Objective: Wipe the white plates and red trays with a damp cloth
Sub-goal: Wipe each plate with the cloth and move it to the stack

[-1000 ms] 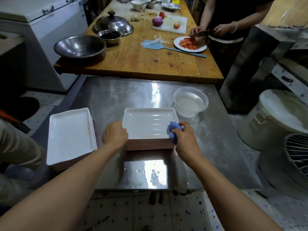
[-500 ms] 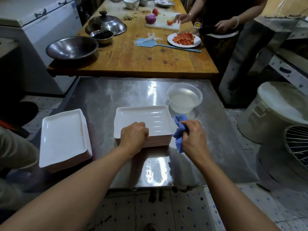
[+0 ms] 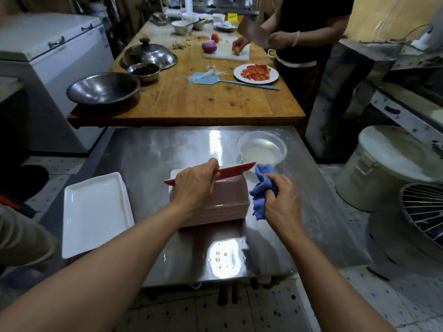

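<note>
1. Left hand [image 3: 195, 188] grips top tray [image 3: 230, 172], tipped up off the stack [image 3: 223, 204], prob to expose its red underside.
2. Right hand [image 3: 279, 200] clutches blue cloth [image 3: 261, 188] just beside tray, ready to wipe.
3. Water bowl [image 3: 262, 148] close for re-wetting; other pile [image 3: 93, 212] sits left.

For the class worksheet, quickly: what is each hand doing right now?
Left hand: grips the tilted top tray by its red rim, above the stack.
Right hand: holds the blue cloth, bunched.
</note>
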Demonstrator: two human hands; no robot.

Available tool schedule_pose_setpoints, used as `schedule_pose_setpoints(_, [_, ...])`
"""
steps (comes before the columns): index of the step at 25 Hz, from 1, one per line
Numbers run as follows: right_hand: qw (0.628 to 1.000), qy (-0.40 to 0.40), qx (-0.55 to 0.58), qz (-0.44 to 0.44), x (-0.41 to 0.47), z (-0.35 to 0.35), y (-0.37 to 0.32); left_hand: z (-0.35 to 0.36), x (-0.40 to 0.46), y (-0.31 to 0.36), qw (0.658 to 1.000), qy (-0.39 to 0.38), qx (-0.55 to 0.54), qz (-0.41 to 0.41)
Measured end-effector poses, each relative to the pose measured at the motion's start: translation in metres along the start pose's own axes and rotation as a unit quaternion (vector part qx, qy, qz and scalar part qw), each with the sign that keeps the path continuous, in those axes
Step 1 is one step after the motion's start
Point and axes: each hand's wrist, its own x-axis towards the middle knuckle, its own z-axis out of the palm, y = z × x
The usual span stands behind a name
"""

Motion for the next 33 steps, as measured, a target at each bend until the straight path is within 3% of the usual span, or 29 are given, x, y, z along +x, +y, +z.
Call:
schedule_pose_setpoints(3, [0.998, 0.052, 0.019, -0.031, 0.000, -0.007, -0.024, -0.024, 0.001, -0.002, 0.990, 0.043, -0.096, -0.089])
schedule_pose_setpoints(6, [0.993, 0.073, 0.035, -0.088, -0.005, -0.011, -0.060, -0.054, -0.010, -0.011, 0.957, 0.081, -0.229, -0.159])
schedule_pose_setpoints(12, [0.972, 0.066, 0.005, -0.226, -0.029, 0.010, -0.132, -0.096, -0.041, -0.029, 0.877, 0.057, -0.416, -0.234])
schedule_pose_setpoints(16, [0.957, 0.023, -0.070, -0.281, -0.044, 0.028, -0.163, -0.115, -0.060, -0.034, 0.845, 0.045, -0.469, -0.252])
schedule_pose_setpoints(20, [0.947, 0.032, -0.132, -0.291, -0.049, 0.039, -0.173, -0.131, -0.065, -0.032, 0.831, 0.053, -0.487, -0.262])
schedule_pose_setpoints(26, [0.941, 0.033, -0.115, -0.316, -0.039, 0.024, -0.163, -0.137, -0.066, -0.017, 0.802, 0.068, -0.521, -0.286])
schedule_pose_setpoints(30, [0.962, 0.060, -0.055, -0.260, -0.036, 0.003, -0.134, -0.130, -0.066, 0.003, 0.786, 0.069, -0.538, -0.298])
schedule_pose_setpoints(33, [0.985, 0.033, 0.009, -0.172, -0.032, -0.013, -0.117, -0.126, -0.063, 0.018, 0.774, 0.075, -0.554, -0.299])
